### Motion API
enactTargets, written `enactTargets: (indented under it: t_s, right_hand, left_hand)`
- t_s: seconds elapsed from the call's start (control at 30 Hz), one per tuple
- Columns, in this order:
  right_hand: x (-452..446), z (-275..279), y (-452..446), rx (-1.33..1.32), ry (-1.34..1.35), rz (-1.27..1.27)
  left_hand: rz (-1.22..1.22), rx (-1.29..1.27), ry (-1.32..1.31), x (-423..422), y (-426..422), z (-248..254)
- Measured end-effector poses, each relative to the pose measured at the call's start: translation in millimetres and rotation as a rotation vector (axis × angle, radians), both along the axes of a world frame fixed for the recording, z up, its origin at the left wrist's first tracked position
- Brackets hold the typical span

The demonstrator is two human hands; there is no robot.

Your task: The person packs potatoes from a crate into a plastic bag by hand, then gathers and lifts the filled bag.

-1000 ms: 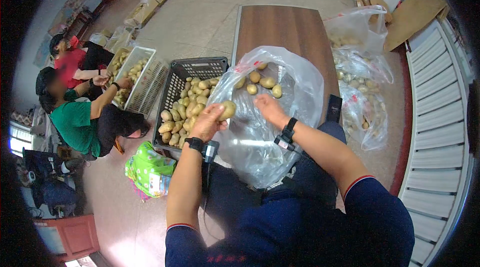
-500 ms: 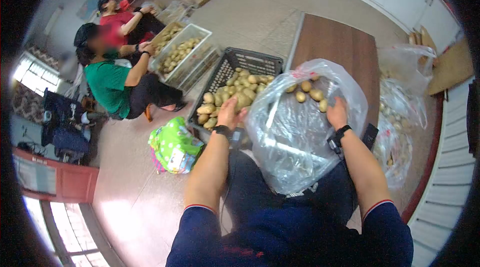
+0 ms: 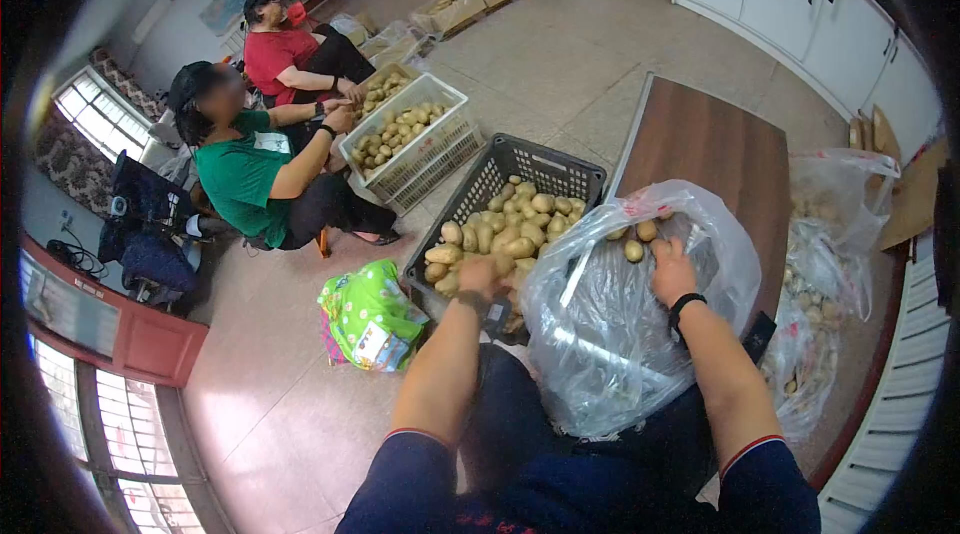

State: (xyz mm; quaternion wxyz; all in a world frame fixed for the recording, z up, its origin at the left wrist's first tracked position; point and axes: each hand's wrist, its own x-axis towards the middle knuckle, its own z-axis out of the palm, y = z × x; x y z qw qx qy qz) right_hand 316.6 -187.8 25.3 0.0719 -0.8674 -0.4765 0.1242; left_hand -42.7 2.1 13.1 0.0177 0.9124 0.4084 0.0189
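My left hand (image 3: 480,279) reaches down onto the potatoes (image 3: 512,232) at the near side of a dark plastic crate (image 3: 548,156). Blur and the potatoes hide its fingertips, so any grip is unclear. My right hand (image 3: 673,274) is at the mouth of a large clear plastic bag (image 3: 610,364), which leans against my legs and the brown board. Its fingers are extended and slightly apart, close to a few potatoes (image 3: 634,251) at the bag's far side.
A brown wooden board (image 3: 700,134) extends beyond the bag. Filled clear bags (image 3: 810,309) stand at right. A green patterned cloth bundle (image 3: 372,312) lies left of the crate. Two people sit by a white crate (image 3: 440,149) of potatoes; one wears a green shirt (image 3: 240,174), the other a red shirt (image 3: 280,59).
The view has tilted upward and shifted left. My left hand, earlier open over the crate's potatoes, is now lower with its fingers downward. My right hand remains at the bag, fingers nearer the potatoes.
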Motion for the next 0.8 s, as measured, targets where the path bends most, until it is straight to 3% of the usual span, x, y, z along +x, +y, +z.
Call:
enactTargets:
  t_s: [0.13, 0.23, 0.33, 0.4, 0.5, 0.53, 0.7, 0.77, 0.8]
  right_hand:
    - [-2.0, -21.2, -1.3, 0.12, -0.075, -0.002]
    - [-6.0, -20.1, -14.1, 0.185, -0.084, 0.061]
    - [-16.0, -23.9, -26.7, 0.238, -0.153, 0.091]
    - [-19.2, -31.2, -33.4, 0.271, -0.197, 0.089]
    - [-20.7, -36.5, -41.7, 0.276, -0.154, 0.129]
    - [-25.3, -39.4, -44.2, 0.297, -0.167, 0.123]
    - [-28.6, -22.7, -56.8, 0.273, -0.123, 0.08]
    - [-30.6, -20.3, -58.8, 0.317, -0.097, 0.116]
    - [-30.8, -13.9, -58.5, 0.319, -0.116, 0.091]
  left_hand:
    - [0.045, -0.067, 0.067, -0.4, 12.1, -14.3]
    - [0.142, -0.292, 0.245, 6.0, 15.6, -7.9]
    - [0.231, -0.192, 0.096, 4.2, 7.6, -12.0]
    - [0.158, -0.242, 0.206, 3.5, 6.6, 2.2]
    - [0.159, -0.279, 0.24, -2.9, 21.1, -20.0]
    - [0.135, -0.178, 0.295, -3.0, 15.0, -20.6]
    - [0.273, -0.336, 0.233, 11.5, -10.1, 40.7]
    - [0.138, -0.284, 0.318, 0.7, 9.4, 8.7]
    - [0.116, -0.202, 0.21, -13.7, 35.8, -51.8]
